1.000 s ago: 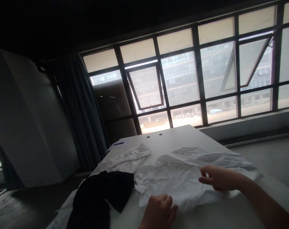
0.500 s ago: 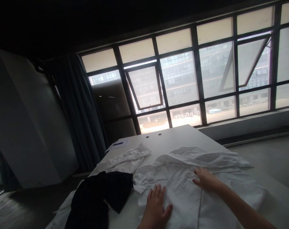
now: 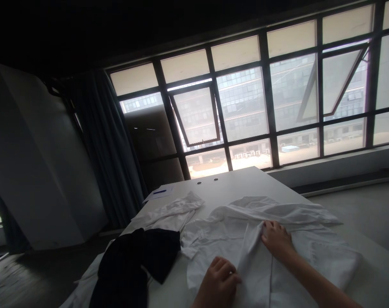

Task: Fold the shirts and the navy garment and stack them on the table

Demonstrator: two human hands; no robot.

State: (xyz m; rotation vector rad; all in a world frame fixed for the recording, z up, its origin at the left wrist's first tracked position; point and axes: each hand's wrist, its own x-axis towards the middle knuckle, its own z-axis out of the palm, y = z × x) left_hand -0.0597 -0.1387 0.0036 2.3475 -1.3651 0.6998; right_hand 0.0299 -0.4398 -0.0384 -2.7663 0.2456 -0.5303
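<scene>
No brand or label can be read anywhere; the only thing that may carry writing is a sheet of paper (image 3: pixel 158 193) at the far end of the counter (image 3: pixel 236 184), with a blue pen (image 3: pixel 159 192) lying on it, and any marks on the sheet are too small to tell. The right hand (image 3: pixel 275 239) is half closed, its fingers (image 3: pixel 267 227) drawn together on a raised fold of a white shirt (image 3: pixel 322 256), pinching the cloth, while the forearm reaches in from the bottom right and angles up toward the middle of the shirt. The left hand (image 3: pixel 218 287) sits low at the bottom edge of the view, curled with its knuckles up, and its fingertips (image 3: pixel 233 278) rest against the shirt just beside the fold; whether it grips any cloth I cannot tell. The shirt lies spread and creased on the counter under both hands. Just to its left are a crumpled white garment (image 3: pixel 168 214) and a black garment (image 3: pixel 133 261), and beyond the counter's far end stands a wide window (image 3: pixel 242 102) with a dark curtain (image 3: pixel 107 145) at its left
</scene>
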